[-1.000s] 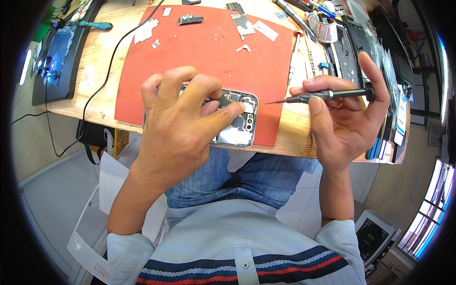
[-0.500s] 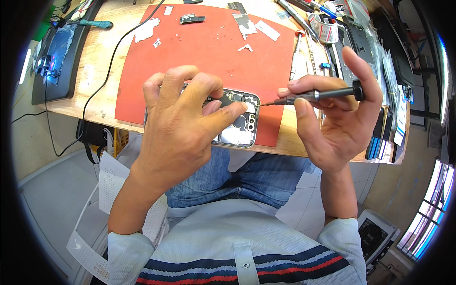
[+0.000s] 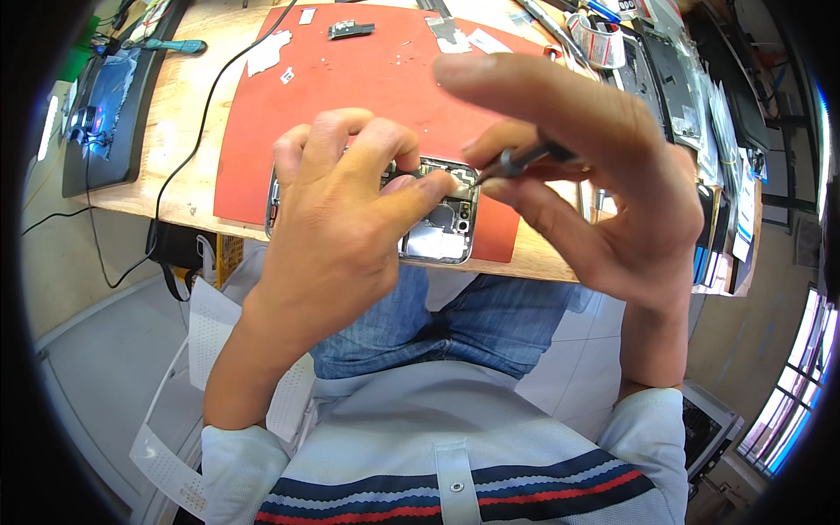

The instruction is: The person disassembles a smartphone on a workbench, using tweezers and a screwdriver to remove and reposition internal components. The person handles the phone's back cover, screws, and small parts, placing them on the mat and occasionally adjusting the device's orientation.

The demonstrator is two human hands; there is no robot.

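Observation:
An opened smartphone lies near the front edge of a red mat, its inner parts and camera lenses bare. My left hand grips it from above, with curled fingers over its far side and the thumb pressed near its right end. My right hand pinches a dark precision screwdriver between thumb and fingers. The screwdriver's tip reaches the phone's right end, close to my left thumb. My right index finger is raised over the handle, and the hand hides the handle's rear end.
Small metal shield plates and a dark phone part lie on the mat's far side. A black cable crosses the bench at left, beside a blue-handled tool. Pens, a round container and stacked parts crowd the right.
My right hand has turned and come nearer the phone, tipping the screwdriver up more steeply. Its index finger has swung left over the handle. My left hand keeps its grip on the phone.

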